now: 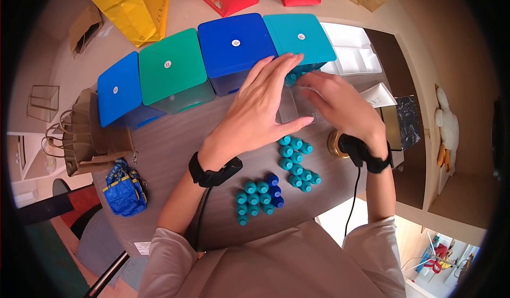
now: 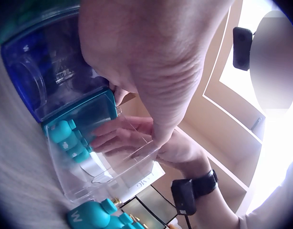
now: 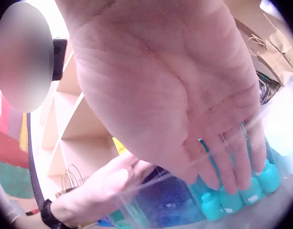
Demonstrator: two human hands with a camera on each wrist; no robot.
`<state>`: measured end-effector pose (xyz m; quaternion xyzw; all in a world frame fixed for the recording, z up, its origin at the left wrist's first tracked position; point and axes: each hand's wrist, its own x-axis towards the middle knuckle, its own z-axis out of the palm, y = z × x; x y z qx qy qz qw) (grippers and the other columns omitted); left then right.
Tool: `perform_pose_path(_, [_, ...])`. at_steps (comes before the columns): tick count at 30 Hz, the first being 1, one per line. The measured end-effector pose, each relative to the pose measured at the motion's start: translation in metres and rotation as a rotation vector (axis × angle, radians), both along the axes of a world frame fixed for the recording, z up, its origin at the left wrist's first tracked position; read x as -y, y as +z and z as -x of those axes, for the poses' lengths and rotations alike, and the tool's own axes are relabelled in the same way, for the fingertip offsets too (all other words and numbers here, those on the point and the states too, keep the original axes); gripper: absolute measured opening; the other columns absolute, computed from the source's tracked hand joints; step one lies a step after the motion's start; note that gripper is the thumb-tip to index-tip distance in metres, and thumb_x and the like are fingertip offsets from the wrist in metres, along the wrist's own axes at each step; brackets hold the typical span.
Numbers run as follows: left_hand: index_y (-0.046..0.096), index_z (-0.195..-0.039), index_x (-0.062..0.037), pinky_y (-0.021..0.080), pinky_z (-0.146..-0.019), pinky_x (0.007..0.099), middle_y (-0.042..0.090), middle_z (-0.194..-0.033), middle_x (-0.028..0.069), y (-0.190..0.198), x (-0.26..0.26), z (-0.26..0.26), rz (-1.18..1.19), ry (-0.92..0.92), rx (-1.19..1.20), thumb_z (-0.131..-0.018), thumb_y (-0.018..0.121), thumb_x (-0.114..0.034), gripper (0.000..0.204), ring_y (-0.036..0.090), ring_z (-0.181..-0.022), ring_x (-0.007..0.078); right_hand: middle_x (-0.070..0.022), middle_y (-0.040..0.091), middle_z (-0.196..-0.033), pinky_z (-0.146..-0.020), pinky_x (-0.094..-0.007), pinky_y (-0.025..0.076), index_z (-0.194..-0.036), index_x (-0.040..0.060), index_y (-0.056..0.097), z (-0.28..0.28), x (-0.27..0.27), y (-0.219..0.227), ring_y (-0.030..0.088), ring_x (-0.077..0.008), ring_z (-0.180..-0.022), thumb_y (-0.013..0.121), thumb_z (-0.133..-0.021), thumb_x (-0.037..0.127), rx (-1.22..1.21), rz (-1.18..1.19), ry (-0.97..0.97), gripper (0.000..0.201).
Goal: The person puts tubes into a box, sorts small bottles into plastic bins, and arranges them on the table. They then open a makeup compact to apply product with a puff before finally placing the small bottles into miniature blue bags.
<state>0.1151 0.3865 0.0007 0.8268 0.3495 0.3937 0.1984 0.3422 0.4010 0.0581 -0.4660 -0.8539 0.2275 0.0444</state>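
A clear drawer stands pulled out beneath the teal-lidded box. My left hand spreads over it, fingertips at the lid's front edge and thumb stretched to the drawer's front. My right hand is inside the drawer, its fingers lowered, nearly straight. In the right wrist view those fingers reach a row of teal bottles, touching or just above them. Teal bottles also line the drawer in the left wrist view. On the table, teal bottles and dark blue bottles stand in two groups.
Blue, green and lighter blue lidded boxes stand left of the teal one. A white tray is behind right, a gold round object beside my right wrist. Paper bags and a blue pouch lie left.
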Motion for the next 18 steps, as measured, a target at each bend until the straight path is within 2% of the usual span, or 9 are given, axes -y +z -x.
perform_pose_path(3, [0.038,-0.164,0.0006,0.033,-0.130,0.0529,0.051,-0.162,0.0241,-0.001,-0.001,0.000,-0.010,-0.006,0.003,-0.088,0.089,-0.041,0.101,0.045,-0.151,0.0435,-0.0229,0.072,-0.113,-0.083,-0.0516,0.054,-0.121,-0.0042,0.069,0.004,0.025,0.024,0.068,-0.0478,-0.095,0.063,-0.104,0.004,-0.254,-0.187,-0.050,0.020])
perform_pose_path(5, [0.034,-0.168,-0.0047,0.028,-0.133,0.0560,0.051,-0.167,0.0178,-0.001,0.000,0.000,0.022,-0.007,0.010,-0.086,0.092,-0.039,0.107,0.042,-0.156,0.0407,-0.0224,0.072,-0.111,-0.082,-0.0505,0.054,-0.120,-0.0043,0.069,0.000,0.040,0.034,0.068,-0.0476,-0.095,0.063,-0.103,0.002,-0.266,-0.180,-0.088,0.019])
perform_pose_path(8, [0.034,-0.168,-0.0051,0.028,-0.132,0.0560,0.051,-0.167,0.0173,-0.002,0.000,-0.001,0.018,-0.009,0.017,-0.085,0.092,-0.038,0.106,0.043,-0.156,0.0410,-0.0215,0.071,-0.105,-0.081,-0.0474,0.055,-0.120,-0.0042,0.070,-0.011,0.065,0.043,0.069,-0.0455,-0.094,0.065,-0.098,-0.005,-0.296,-0.170,-0.135,0.022])
perform_pose_path(10, [0.033,-0.168,-0.0044,0.028,-0.132,0.0559,0.051,-0.167,0.0168,-0.002,-0.001,0.000,0.015,-0.006,0.011,-0.085,0.093,-0.037,0.107,0.043,-0.156,0.0411,-0.0208,0.071,-0.104,-0.082,-0.0458,0.056,-0.122,-0.0033,0.071,-0.019,0.082,0.046,0.071,-0.0426,-0.094,0.067,-0.096,-0.008,-0.342,-0.083,-0.105,0.026])
perform_pose_path(11, [0.033,-0.168,-0.0038,0.028,-0.132,0.0558,0.051,-0.168,0.0163,-0.002,-0.001,0.000,0.011,-0.004,0.007,-0.085,0.093,-0.037,0.107,0.043,-0.156,0.0412,-0.0196,0.070,-0.106,-0.083,-0.0465,0.057,-0.124,-0.0014,0.072,-0.020,0.091,0.044,0.072,-0.0411,-0.095,0.070,-0.095,-0.006,-0.369,0.017,-0.121,0.029])
perform_pose_path(12, [0.033,-0.168,-0.0038,0.028,-0.132,0.0558,0.051,-0.168,0.0163,-0.002,0.000,0.000,0.015,-0.007,0.006,-0.085,0.093,-0.037,0.107,0.043,-0.156,0.0412,-0.0196,0.070,-0.106,-0.083,-0.0465,0.057,-0.124,-0.0014,0.072,-0.019,0.099,0.038,0.072,-0.0411,-0.095,0.070,-0.095,-0.006,-0.371,0.020,-0.125,0.029])
perform_pose_path(14, [0.032,-0.167,-0.0018,0.028,-0.132,0.0554,0.051,-0.169,0.0152,-0.002,0.000,-0.001,-0.012,-0.003,0.013,-0.084,0.094,-0.036,0.109,0.043,-0.155,0.0409,-0.0186,0.068,-0.117,-0.085,-0.0482,0.058,-0.126,0.0001,0.072,-0.013,0.111,0.019,0.072,-0.0421,-0.100,0.073,-0.096,-0.002,-0.253,0.031,-0.102,0.030])
perform_pose_path(15, [0.032,-0.167,-0.0018,0.028,-0.132,0.0554,0.051,-0.169,0.0152,-0.002,0.000,-0.001,-0.010,-0.010,0.012,-0.084,0.094,-0.036,0.109,0.043,-0.155,0.0409,-0.0182,0.064,-0.131,-0.088,-0.0502,0.058,-0.133,0.0020,0.068,-0.011,0.116,0.007,0.071,-0.0426,-0.107,0.075,-0.096,0.001,-0.192,-0.002,-0.087,0.037])
perform_pose_path(18, [0.031,-0.167,-0.0002,0.028,-0.132,0.0549,0.050,-0.170,0.0148,-0.002,0.000,-0.001,-0.012,-0.007,0.001,-0.084,0.094,-0.035,0.109,0.043,-0.155,0.0407,-0.0190,0.061,-0.139,-0.092,-0.0505,0.058,-0.140,0.0034,0.064,-0.006,0.120,-0.022,0.069,-0.0433,-0.113,0.075,-0.094,0.001,-0.170,-0.047,-0.084,0.047])
